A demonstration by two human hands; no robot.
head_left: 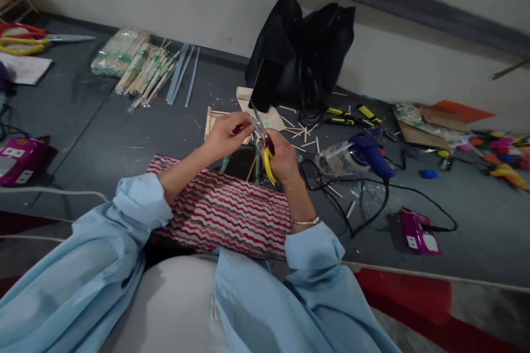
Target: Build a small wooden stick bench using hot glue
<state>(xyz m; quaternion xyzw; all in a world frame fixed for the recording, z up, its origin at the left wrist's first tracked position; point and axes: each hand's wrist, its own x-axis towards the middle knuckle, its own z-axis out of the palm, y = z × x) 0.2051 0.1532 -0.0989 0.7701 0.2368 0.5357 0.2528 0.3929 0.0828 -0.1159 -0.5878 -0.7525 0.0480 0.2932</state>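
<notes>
My right hand (282,159) grips a pair of scissors (269,165) by its yellow handles, the blades pointing up and away from me. Close to the blades, my left hand (226,135) has its fingers pinched together; whatever is between them is too small to make out. Under my wrists lies a red and white wavy-striped cloth item (232,212) at the table's edge. A small wooden stick frame (210,120) sits just beyond my left hand, partly hidden. Behind the scissors, a dark phone (268,80) leans against a black bag (314,49).
Loose wooden sticks (306,133) lie right of the bag's base. A blue glue gun (370,154) trails a black cable near a purple box (420,231). Wrapped stick bundles (144,71) and grey strips (180,74) lie back left. Larger scissors (25,44) rest far left.
</notes>
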